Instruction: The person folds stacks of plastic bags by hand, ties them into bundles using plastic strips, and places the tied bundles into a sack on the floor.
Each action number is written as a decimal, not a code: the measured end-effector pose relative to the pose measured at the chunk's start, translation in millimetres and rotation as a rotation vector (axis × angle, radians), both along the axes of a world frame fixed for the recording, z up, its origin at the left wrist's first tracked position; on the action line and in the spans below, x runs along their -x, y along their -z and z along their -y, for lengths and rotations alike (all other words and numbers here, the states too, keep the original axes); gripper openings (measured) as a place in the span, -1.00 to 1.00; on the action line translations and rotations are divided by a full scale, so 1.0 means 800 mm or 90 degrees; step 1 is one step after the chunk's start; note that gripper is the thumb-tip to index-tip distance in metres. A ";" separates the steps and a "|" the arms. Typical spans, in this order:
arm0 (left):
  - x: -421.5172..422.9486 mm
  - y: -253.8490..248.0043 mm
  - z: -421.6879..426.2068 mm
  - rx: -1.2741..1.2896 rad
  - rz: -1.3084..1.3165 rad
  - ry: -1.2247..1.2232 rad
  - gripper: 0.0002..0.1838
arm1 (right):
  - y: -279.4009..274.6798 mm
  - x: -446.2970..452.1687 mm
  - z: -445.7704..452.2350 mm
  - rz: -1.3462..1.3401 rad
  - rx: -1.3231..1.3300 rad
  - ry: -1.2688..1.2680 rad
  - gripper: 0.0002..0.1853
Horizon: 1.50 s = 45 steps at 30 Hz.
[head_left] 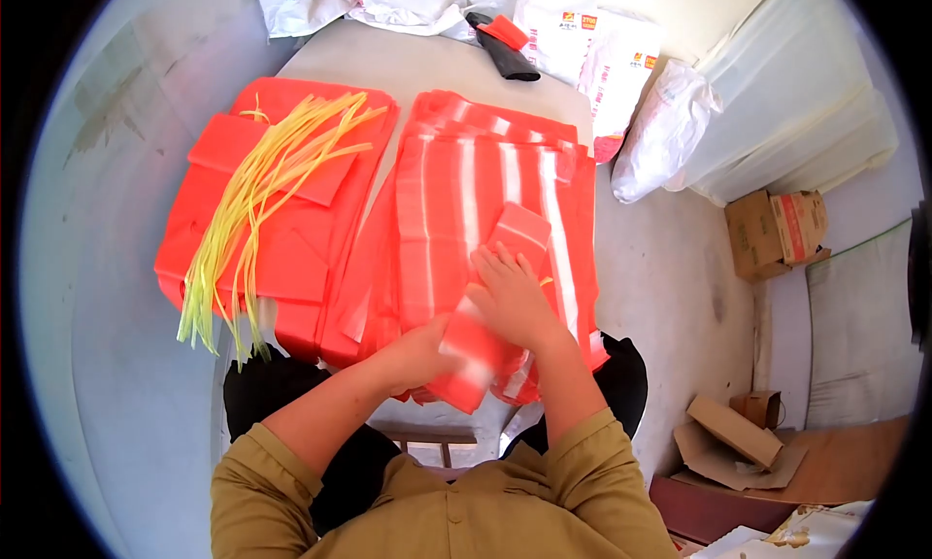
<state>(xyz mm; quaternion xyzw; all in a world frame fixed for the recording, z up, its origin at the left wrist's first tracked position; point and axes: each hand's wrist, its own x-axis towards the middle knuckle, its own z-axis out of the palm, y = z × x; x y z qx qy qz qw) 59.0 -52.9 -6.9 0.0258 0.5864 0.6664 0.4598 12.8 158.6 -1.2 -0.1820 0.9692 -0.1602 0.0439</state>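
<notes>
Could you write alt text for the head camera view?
A person's left hand grips folded red material, the right hand resting on it, over a white-striped red stack; to the left, yellow strands lie across another red stack.

Cannot make out fingers of left hand (419,353), partly lost behind red folded piece (468,376); cannot trace lower end of that piece sharply, smeared by blur; cannot follow middle of it, covered by right hand (513,292); cannot read fine print on white sacks (549,39), cut off in part at top edge, nor small lettering on cardboard carton (755,237); can see khaki shirt (447,525) only in part, cropped by bottom edge; cannot identify dark object (918,272) at right rim.
</notes>
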 end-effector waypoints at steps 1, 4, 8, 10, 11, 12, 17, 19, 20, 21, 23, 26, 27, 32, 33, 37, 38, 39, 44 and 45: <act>0.000 -0.003 0.001 -0.002 0.015 0.002 -0.24 | 0.000 0.001 -0.004 0.052 0.146 0.056 -0.39; 0.001 -0.002 0.003 -0.010 0.020 0.010 -0.24 | -0.006 0.011 -0.021 0.088 0.261 0.122 -0.43; -0.003 0.025 0.000 -0.039 -0.061 -0.007 -0.24 | -0.001 0.029 -0.039 -0.049 -0.076 0.028 -0.48; 0.004 -0.031 0.008 -0.042 0.026 0.017 -0.24 | 0.001 0.026 -0.042 -0.066 0.106 0.109 -0.51; 0.006 -0.051 0.011 -0.044 0.070 0.028 -0.24 | -0.001 0.020 -0.042 -0.081 0.281 0.192 -0.53; 0.004 -0.042 0.009 -0.071 0.077 0.017 -0.24 | -0.004 0.012 -0.042 -0.097 0.456 0.274 -0.54; -0.005 -0.014 0.000 -0.104 0.104 0.000 -0.23 | -0.054 -0.085 -0.019 0.149 0.845 0.541 -0.34; -0.005 -0.043 -0.003 -0.031 0.110 0.029 -0.22 | -0.037 -0.125 -0.018 0.226 0.918 0.518 -0.25; -0.008 -0.047 -0.006 -0.024 0.118 0.030 -0.21 | -0.017 -0.142 -0.020 0.242 0.922 0.495 -0.22; -0.011 -0.051 -0.009 -0.017 0.127 0.030 -0.20 | -0.006 -0.154 -0.020 0.258 0.927 0.472 -0.18; -0.025 -0.027 -0.017 -0.089 0.157 -0.011 -0.18 | -0.039 -0.159 -0.007 0.318 1.014 0.502 -0.18; -0.047 -0.025 -0.032 -0.068 0.133 -0.004 -0.18 | -0.039 -0.158 -0.006 0.293 1.058 0.490 -0.15; -0.057 -0.029 -0.039 -0.044 0.111 0.002 -0.19 | -0.035 -0.159 -0.012 0.285 1.023 0.492 -0.14; -0.128 -0.017 -0.083 -0.039 0.024 -0.033 -0.20 | -0.033 -0.193 -0.056 0.284 0.923 0.410 -0.04; -0.144 -0.020 -0.093 -0.025 -0.014 -0.043 -0.21 | -0.026 -0.202 -0.068 0.257 0.909 0.403 -0.02; -0.187 -0.014 -0.109 -0.073 -0.001 0.290 -0.34 | -0.055 -0.239 -0.140 0.253 0.954 0.430 -0.04; -0.192 -0.009 -0.112 -0.077 -0.018 0.320 -0.38 | -0.056 -0.248 -0.161 0.190 1.053 0.433 -0.05; -0.195 -0.006 -0.114 -0.081 -0.034 0.348 -0.42 | -0.058 -0.261 -0.191 0.129 1.026 0.444 -0.07; -0.176 0.054 -0.092 0.057 -0.043 0.215 -0.57 | -0.086 -0.350 -0.319 -0.120 1.075 0.471 -0.08; -0.174 0.084 -0.082 0.069 -0.076 0.162 -0.58 | -0.081 -0.366 -0.336 -0.150 1.090 0.453 -0.07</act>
